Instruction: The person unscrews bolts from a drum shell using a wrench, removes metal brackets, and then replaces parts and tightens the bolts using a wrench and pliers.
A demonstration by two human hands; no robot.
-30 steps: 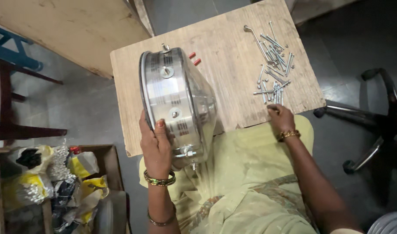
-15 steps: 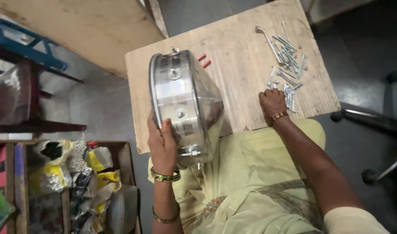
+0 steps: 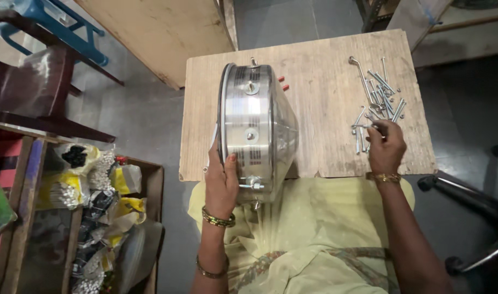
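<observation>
My left hand [image 3: 223, 182] grips the near rim of a round shiny metal shell [image 3: 255, 128] that stands on edge on a wooden board [image 3: 319, 92] across my lap. Bolts stick out of the shell's side band. My right hand [image 3: 385, 146] rests at the near edge of a pile of long metal bolts [image 3: 376, 98] at the board's right side, fingertips pinched on one bolt. Two small red pieces [image 3: 283, 83] lie on the board just behind the shell.
A wooden crate [image 3: 104, 218] with yellow and white packets sits on the floor at left. A dark chair and a blue stool [image 3: 53, 27] stand at far left. A plywood sheet [image 3: 162, 32] lies beyond the board. An office chair base [image 3: 472, 201] is at right.
My view has shifted, so the board sits more to the right. My right hand stays at the bolt pile and has closed its fingertips on a bolt. My left hand keeps its hold on the shell.
</observation>
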